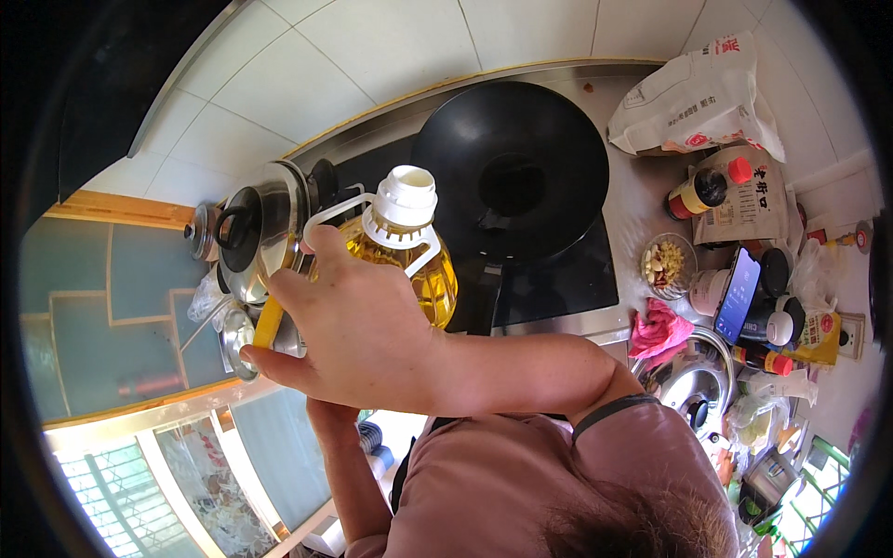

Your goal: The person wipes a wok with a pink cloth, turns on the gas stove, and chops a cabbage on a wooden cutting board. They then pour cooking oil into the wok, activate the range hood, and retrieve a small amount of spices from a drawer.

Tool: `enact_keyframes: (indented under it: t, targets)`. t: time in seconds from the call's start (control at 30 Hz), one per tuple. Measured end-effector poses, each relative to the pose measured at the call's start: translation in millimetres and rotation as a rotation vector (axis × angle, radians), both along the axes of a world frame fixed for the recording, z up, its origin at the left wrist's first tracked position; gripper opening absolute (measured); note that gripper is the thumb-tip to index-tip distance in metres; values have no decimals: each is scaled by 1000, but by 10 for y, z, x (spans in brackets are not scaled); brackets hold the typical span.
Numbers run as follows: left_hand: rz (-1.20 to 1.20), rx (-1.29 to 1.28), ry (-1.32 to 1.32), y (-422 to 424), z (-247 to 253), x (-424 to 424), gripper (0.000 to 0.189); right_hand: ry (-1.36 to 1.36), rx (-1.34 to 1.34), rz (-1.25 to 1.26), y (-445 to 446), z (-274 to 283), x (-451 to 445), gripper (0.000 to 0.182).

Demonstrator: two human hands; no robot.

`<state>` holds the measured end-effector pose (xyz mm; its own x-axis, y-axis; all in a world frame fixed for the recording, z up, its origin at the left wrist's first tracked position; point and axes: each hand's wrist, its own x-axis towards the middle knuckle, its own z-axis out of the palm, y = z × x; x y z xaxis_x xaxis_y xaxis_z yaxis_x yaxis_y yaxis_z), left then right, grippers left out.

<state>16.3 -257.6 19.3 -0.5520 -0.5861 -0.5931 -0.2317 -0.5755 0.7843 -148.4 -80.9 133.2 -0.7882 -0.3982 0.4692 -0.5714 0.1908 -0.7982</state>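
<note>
My right hand (370, 317) reaches across from the right, a flat yellow piece (268, 322), perhaps a cap seen edge-on, pinched between thumb and fingers. Just beyond it is a clear bottle of golden oil (441, 286). Its white neck (406, 199) is uncapped, with the mouth facing up, and a white handle runs around the collar. My left forearm (349, 474) rises from below and disappears behind the right hand. The left hand itself is hidden, so its grip does not show. A black wok (520, 122) sits on the dark cooktop (558, 286) behind the bottle.
Left of the cooktop stands a lidded steel pot (279, 209). At right are a glass bowl of chopped ingredients (668, 265), a pink cloth (659, 331), a phone (738, 296), a red-capped sauce bottle (698, 194), a glass lid (691, 383) and a white bag (704, 97).
</note>
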Motion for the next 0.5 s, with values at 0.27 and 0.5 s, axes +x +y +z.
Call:
enact_keyframes:
  t: [0.27, 0.5]
  targets:
    - [50, 239, 4, 87, -126, -180, 67, -13, 11, -19, 42, 28, 31, 52]
    - [11, 254, 4, 133, -219, -274, 65, -36, 23, -5, 59, 21, 88, 51]
